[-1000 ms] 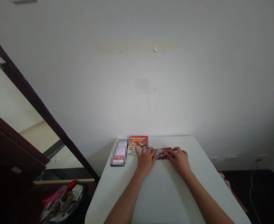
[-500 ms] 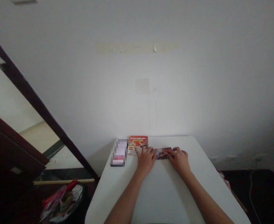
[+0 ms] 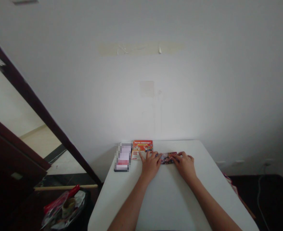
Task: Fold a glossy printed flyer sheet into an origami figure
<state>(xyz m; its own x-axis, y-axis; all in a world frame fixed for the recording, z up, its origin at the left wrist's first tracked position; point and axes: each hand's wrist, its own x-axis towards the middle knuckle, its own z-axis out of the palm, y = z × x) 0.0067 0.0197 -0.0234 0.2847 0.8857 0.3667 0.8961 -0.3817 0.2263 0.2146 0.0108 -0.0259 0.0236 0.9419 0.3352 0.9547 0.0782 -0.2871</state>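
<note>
Both hands are working over the desk (image 3: 167, 200), and the dark, colourful picture card (image 3: 167, 158) is lying flat between them, just right of the red-topped leaflet (image 3: 142, 146). The left hand (image 3: 151, 164) is fanning its fingers wide across the leaflet's lower corner and the card's left end; whether thumb and forefinger are gripping there, I can't tell. Over on the other side, the right hand (image 3: 186, 164) is bringing thumb and forefinger narrowly together at the card's right end, apparently pinching it. The step in hand, by the look of it, is steadying the card and handling that right end. And the next move? I'd say it's calling for a firm left hand and a fine right-hand pinch, with no dragging of the leaflet. The phone (image 3: 123, 158), blurred out, is lying at the desk's left edge, well apart from the card.
</note>
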